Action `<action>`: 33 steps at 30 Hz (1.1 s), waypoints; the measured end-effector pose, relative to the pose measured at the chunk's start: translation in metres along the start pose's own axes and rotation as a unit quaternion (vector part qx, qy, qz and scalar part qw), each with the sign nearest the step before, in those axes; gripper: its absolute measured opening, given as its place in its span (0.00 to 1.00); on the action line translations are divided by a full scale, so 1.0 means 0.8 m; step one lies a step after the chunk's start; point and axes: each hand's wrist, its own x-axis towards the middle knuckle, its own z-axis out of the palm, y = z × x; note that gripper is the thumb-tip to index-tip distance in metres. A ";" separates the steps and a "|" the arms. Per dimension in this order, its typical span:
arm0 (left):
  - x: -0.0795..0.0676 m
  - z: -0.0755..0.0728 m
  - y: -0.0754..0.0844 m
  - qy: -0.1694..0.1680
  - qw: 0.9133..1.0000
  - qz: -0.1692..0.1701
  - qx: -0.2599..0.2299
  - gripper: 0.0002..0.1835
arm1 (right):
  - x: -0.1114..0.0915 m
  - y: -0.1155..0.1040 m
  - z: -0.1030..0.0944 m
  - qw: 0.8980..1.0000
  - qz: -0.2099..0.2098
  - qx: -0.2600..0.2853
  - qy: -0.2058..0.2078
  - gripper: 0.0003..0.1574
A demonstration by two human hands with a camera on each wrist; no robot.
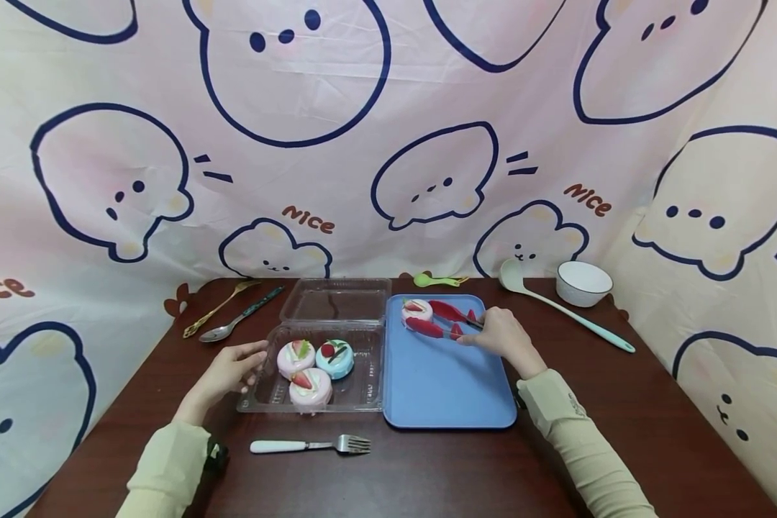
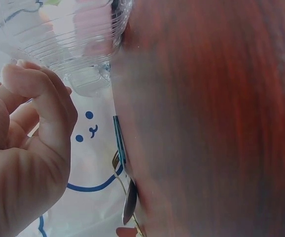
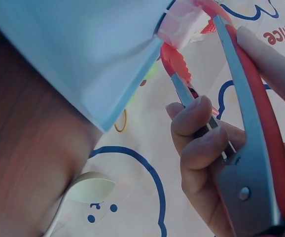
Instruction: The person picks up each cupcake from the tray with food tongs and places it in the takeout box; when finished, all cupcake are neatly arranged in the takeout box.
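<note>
My right hand (image 1: 501, 333) grips red-tipped metal tongs (image 3: 253, 123), fingers and thumb on their two arms. The tongs' red tips stand on either side of a pink toy cake (image 1: 416, 311) at the blue tray's (image 1: 450, 381) back left corner. My left hand (image 1: 229, 370) is at the left wall of a clear plastic box (image 1: 362, 345), fingers loosely bent, fingertips right at the rim. Inside the box sit a pink cake with strawberry (image 1: 296, 357), a blue cake with a red berry (image 1: 334, 359) and another pink cake (image 1: 310, 389). The box's lid (image 1: 337, 302) lies folded back.
A white-handled fork (image 1: 311, 446) lies in front of the box. Behind on the left are a spoon (image 1: 242, 316) and a gold fork (image 1: 220, 308). A small green spoon (image 1: 437, 280) lies at the back edge; a ladle (image 1: 563, 302) and white bowl (image 1: 584, 283) stand right.
</note>
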 end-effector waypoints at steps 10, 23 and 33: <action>0.001 0.001 -0.003 -0.001 1.000 0.000 -0.003 0.24 | -0.002 0.003 0.001 1.000 0.003 0.006 -0.004 0.30; 0.000 0.000 -0.003 -0.003 1.000 0.003 -0.005 0.25 | -0.006 0.008 0.003 1.000 -0.001 0.011 -0.004 0.35; 0.000 0.000 -0.003 -0.004 1.000 0.007 -0.004 0.25 | -0.017 0.012 -0.006 0.999 -0.019 0.037 0.001 0.40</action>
